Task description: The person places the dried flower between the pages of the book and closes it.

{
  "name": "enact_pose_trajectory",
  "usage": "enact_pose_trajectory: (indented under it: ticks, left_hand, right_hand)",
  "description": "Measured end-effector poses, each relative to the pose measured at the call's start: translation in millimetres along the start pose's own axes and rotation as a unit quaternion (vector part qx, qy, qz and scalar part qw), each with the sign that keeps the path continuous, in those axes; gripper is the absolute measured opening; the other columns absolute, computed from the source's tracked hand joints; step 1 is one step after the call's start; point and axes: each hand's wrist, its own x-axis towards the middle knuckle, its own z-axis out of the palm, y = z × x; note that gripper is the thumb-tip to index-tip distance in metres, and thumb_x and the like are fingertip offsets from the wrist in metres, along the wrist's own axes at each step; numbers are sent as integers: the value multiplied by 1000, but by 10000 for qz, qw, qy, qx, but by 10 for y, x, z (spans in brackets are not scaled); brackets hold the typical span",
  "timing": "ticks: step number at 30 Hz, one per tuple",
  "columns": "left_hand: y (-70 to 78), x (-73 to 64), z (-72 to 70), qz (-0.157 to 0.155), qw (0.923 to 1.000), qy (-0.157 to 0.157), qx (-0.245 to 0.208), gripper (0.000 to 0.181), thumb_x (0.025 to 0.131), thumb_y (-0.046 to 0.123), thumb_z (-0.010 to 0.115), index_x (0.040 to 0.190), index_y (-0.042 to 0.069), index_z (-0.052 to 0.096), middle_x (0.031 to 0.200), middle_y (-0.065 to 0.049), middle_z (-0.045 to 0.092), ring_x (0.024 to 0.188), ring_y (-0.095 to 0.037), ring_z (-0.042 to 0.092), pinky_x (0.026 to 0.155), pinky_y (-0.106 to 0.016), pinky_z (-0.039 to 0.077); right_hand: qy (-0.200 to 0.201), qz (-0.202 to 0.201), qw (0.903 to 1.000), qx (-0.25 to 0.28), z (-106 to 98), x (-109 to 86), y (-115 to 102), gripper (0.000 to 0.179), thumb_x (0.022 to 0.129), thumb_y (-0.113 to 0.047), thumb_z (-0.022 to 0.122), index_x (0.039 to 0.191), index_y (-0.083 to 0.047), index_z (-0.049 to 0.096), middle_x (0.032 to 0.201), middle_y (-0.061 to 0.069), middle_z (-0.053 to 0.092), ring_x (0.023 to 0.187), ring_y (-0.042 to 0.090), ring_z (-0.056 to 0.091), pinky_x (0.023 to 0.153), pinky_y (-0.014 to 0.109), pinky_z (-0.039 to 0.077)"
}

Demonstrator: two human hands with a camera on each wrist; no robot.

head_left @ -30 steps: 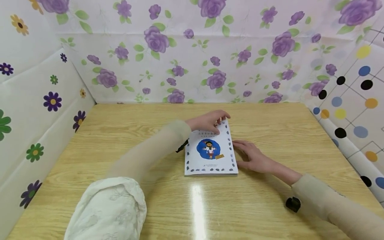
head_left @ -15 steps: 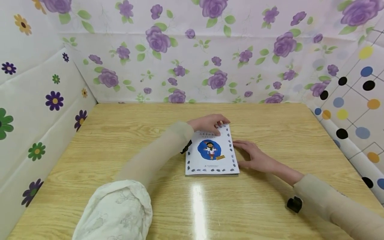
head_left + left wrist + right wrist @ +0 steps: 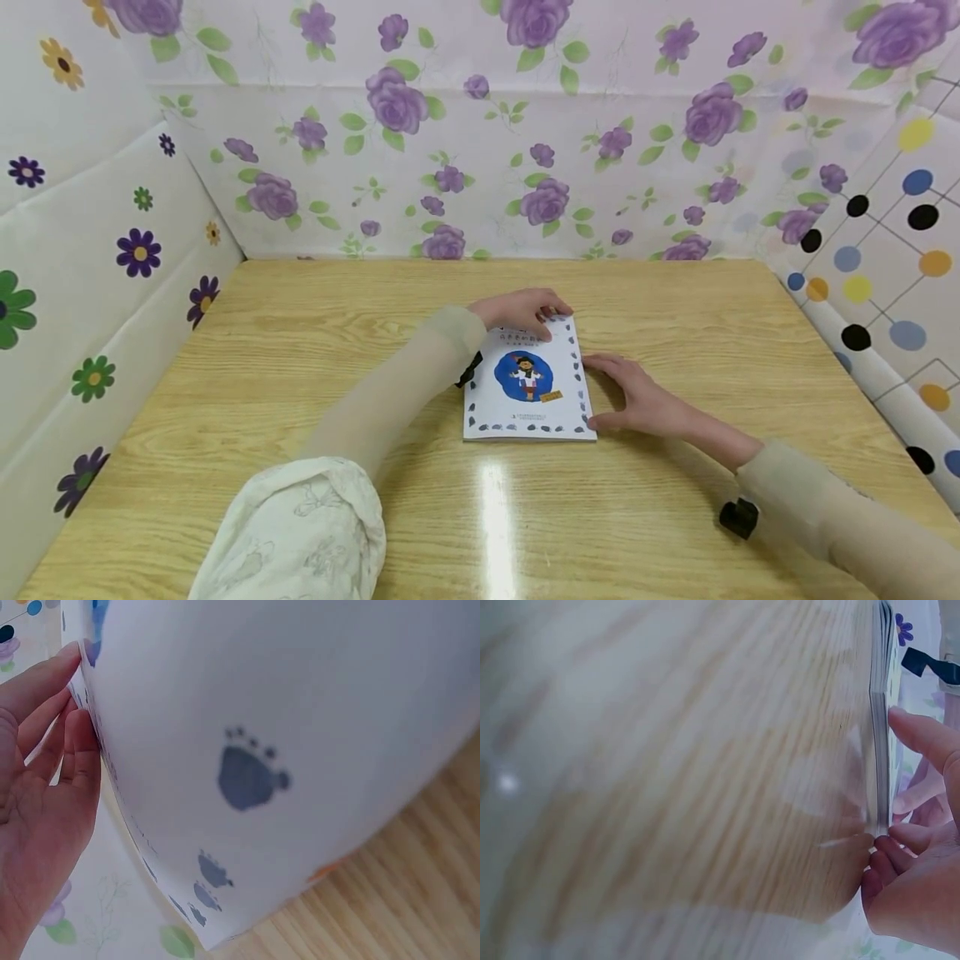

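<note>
A white book (image 3: pixel 495 412) lies on the wooden table, its cover bearing a blue round picture and a border of dark footprints. My left hand (image 3: pixel 519 312) lies over its far end, thumb on the cover and fingers at the far edge. In the left wrist view, the fingers (image 3: pixel 82 746) touch the book's edge beside the footprint cover (image 3: pixel 360 712). My right hand (image 3: pixel 637 398) is spread along the right edge, its thumb at the near right corner. The right wrist view has the right thumb (image 3: pixel 915 731) and bent fingertips close against the layered page edges (image 3: pixel 881 750).
The wooden table (image 3: pixel 300 333) runs back to a wall covering (image 3: pixel 480 150) with purple roses. Flowered sheeting (image 3: pixel 75 250) stands on the left and dotted sheeting (image 3: pixel 892 275) on the right. A black wrist device (image 3: pixel 738 517) hangs beneath the right sleeve.
The left hand and the book's far edge have come slightly nearer to me. The right thumb has shifted to the near right corner of the book.
</note>
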Motion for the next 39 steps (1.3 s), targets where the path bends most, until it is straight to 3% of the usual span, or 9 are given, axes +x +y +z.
enact_pose_trajectory:
  ticks: [8,18,24,33,39]
  left_hand:
    - [7,19,-1,-2,10000,-23,68,56,94,16,67,147,15,48,144,-7,48,132,-22,48,111,-34,42]
    - [-24,82,31,110,9994,-27,340,56,94,19,67,147,17,48,143,-6,50,128,-20,50,110,-32,42]
    - [-12,66,49,104,9996,-43,277,56,95,17,67,148,16,48,143,-6,50,129,-20,50,110,-32,42]
    - [24,-30,48,26,9995,-21,309,55,96,15,65,147,16,48,145,-5,49,131,-20,50,111,-32,42]
    - [-9,-268,-50,279,9987,203,367,48,98,10,61,145,12,51,150,-7,48,134,-22,51,111,-31,44]
  right_hand:
    - [59,-204,9998,-60,0,-20,16,86,79,-33,83,149,-3,42,153,23,38,140,46,33,110,67,26]
    - [83,-249,9996,-117,25,-41,49,87,79,-35,82,149,-3,41,153,22,38,140,46,33,111,66,26]
    - [57,-157,9998,-109,35,-65,33,87,80,-36,82,150,-5,41,154,22,38,141,45,32,111,67,26]
    - [-137,-101,9993,-332,5,-57,-33,88,82,-40,79,152,-7,38,156,22,35,142,45,30,112,67,26]
    - [-228,58,9987,-457,-21,16,-89,85,81,-39,81,151,-9,41,154,22,38,141,45,33,112,65,29]
